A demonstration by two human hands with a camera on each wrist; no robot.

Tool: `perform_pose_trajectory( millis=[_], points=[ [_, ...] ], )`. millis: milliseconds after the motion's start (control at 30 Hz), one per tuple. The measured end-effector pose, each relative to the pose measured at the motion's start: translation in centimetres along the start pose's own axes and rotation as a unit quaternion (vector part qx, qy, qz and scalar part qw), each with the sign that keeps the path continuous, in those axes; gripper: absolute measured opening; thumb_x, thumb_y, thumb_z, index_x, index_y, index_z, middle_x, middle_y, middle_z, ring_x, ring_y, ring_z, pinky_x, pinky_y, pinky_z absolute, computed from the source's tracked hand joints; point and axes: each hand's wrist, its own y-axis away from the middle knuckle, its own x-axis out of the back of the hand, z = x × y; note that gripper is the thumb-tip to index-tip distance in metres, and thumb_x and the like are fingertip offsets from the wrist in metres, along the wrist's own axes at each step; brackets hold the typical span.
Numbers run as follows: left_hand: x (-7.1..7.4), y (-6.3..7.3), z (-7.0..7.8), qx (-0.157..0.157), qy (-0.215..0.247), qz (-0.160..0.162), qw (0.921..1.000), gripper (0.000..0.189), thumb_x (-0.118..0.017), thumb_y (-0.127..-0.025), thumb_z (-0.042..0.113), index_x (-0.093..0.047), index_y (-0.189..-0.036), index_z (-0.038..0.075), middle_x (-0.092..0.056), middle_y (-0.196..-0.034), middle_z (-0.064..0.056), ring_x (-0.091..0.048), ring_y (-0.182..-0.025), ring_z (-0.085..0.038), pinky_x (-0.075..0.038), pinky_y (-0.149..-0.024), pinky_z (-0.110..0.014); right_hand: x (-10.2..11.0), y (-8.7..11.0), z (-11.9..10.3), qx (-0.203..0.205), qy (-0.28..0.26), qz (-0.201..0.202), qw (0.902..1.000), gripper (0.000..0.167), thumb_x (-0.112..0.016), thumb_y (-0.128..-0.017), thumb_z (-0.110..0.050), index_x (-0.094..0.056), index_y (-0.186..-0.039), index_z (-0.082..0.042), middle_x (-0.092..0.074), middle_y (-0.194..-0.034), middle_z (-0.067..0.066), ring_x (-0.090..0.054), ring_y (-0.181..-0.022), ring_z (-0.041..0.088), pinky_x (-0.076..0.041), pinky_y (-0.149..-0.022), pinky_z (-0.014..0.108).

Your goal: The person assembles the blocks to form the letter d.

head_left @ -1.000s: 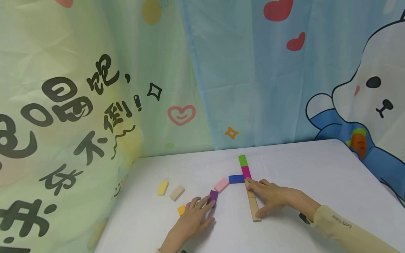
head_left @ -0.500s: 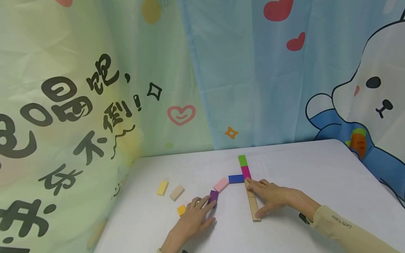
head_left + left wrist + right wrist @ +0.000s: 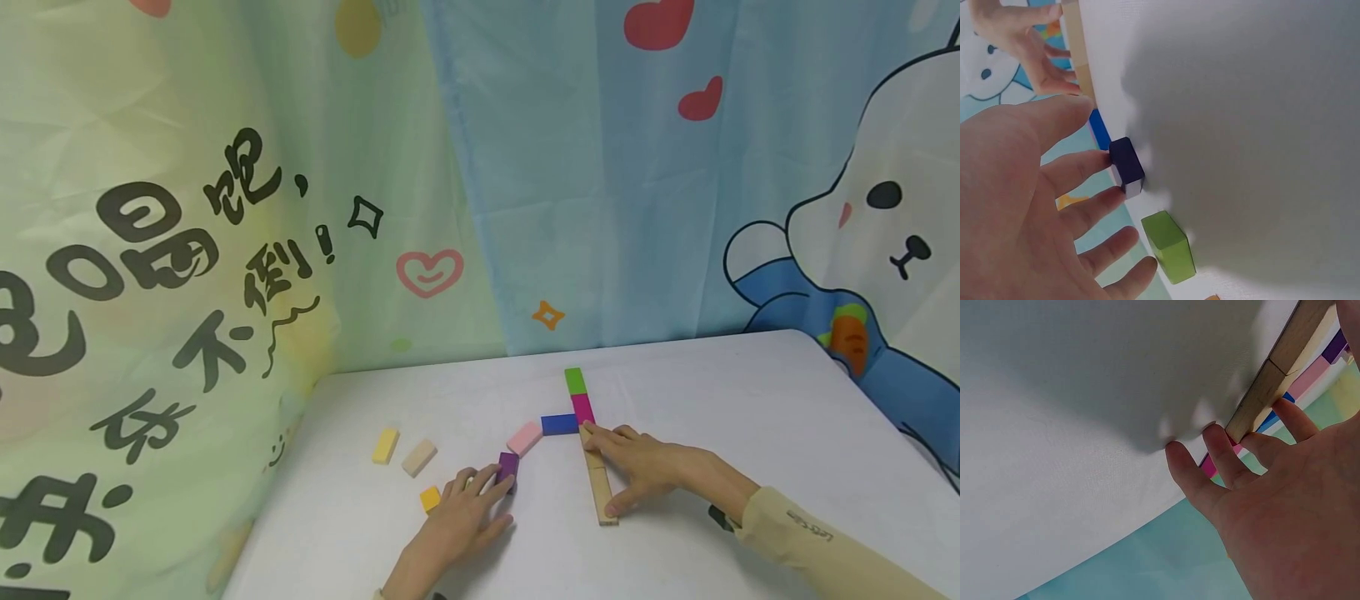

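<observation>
My left hand (image 3: 455, 522) has its fingers reaching forward and spread. Its fingertips touch a purple block (image 3: 507, 467), which the left wrist view shows as a dark block (image 3: 1126, 164). Beneath the outer fingers stands a green block (image 3: 1169, 247), mostly hidden in the head view. Two plain wooden blocks (image 3: 597, 479) lie end to end, with my right hand (image 3: 645, 467) spread along them. Its thumb rests at their near end, other fingertips at the far end. Beyond them run a magenta block (image 3: 582, 408) and a green block (image 3: 575, 381). Blue (image 3: 559, 425) and pink (image 3: 525, 438) blocks branch left.
Left of the left hand are a yellow block (image 3: 386, 447), a beige block (image 3: 419, 457) and an orange-yellow block (image 3: 430, 498). The white table (image 3: 712, 392) ends at a printed curtain (image 3: 555, 167) behind and to the left.
The left hand and the purple block shift very slightly; the fingers stay on it. The right hand and the wooden blocks stay in place.
</observation>
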Motion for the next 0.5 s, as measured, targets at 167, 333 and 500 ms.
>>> perform_pose_trajectory(
  millis=[167, 333, 500],
  points=[
    [0.06, 0.0, 0.09, 0.0, 0.002, 0.0, 1.0, 0.052, -0.056, -0.1, 0.046, -0.052, -0.147, 0.025, -0.047, -0.154, -0.003, -0.05, -0.129, -0.029, -0.048, -0.101, -0.045, 0.01, -0.04, 0.04, 0.002, 0.0, 0.001, 1.0, 0.098, -0.083, -0.074, -0.057, -0.038, -0.15, -0.016, -0.021, -0.167, 0.009, -0.029, -0.144, 0.04, -0.037, -0.107, 0.07],
    [0.01, -0.03, 0.08, 0.001, 0.005, 0.0, 1.0, 0.051, -0.056, -0.1, 0.046, -0.052, -0.147, 0.025, -0.047, -0.153, -0.004, -0.05, -0.129, -0.029, -0.047, -0.103, -0.045, -0.05, -0.08, 0.09, 0.0, 0.0, 0.002, 1.0, 0.098, -0.082, -0.074, -0.058, -0.037, -0.151, -0.017, -0.023, -0.166, 0.009, -0.03, -0.144, 0.039, -0.038, -0.106, 0.07],
    [-0.15, -0.06, 0.06, 0.002, 0.006, 0.0, 1.0, 0.052, -0.055, -0.101, 0.047, -0.052, -0.148, 0.025, -0.047, -0.154, -0.004, -0.049, -0.13, -0.03, -0.046, -0.104, -0.046, -0.09, -0.09, 0.09, -0.002, 0.002, 0.003, 1.0, 0.099, -0.082, -0.074, -0.058, -0.036, -0.151, -0.017, -0.025, -0.165, 0.009, -0.03, -0.144, 0.039, -0.038, -0.106, 0.07]
  ],
)
